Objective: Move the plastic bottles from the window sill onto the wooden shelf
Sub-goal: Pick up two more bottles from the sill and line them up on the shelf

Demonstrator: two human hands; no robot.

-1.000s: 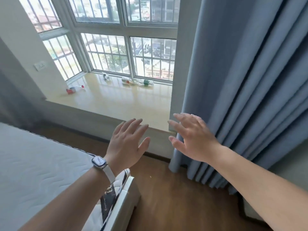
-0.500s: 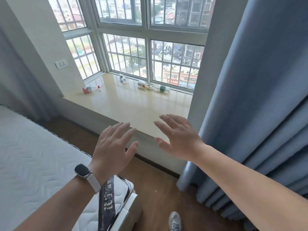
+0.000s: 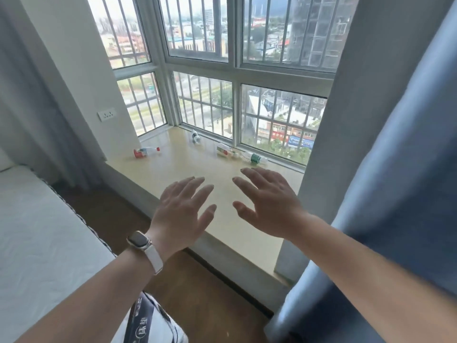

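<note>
Several plastic bottles lie on their sides on the beige window sill (image 3: 188, 167). A red-labelled bottle (image 3: 146, 152) is at the far left, a clear bottle (image 3: 195, 136) lies by the window corner, a red-and-white labelled bottle (image 3: 226, 151) and a green-labelled bottle (image 3: 254, 158) lie along the window frame. My left hand (image 3: 184, 211), with a watch on the wrist, and my right hand (image 3: 268, 204) hover over the sill's near part, fingers spread, holding nothing. No wooden shelf is in view.
A white mattress (image 3: 44, 233) fills the lower left, with brown wooden floor (image 3: 212, 300) between it and the sill. A blue curtain (image 3: 395, 181) hangs at the right, a grey one at the far left. A wall socket (image 3: 106, 115) sits left of the window.
The view has moved closer to the sill and tilted up. Both hands have advanced from in front of the sill's edge to above its surface, still open.
</note>
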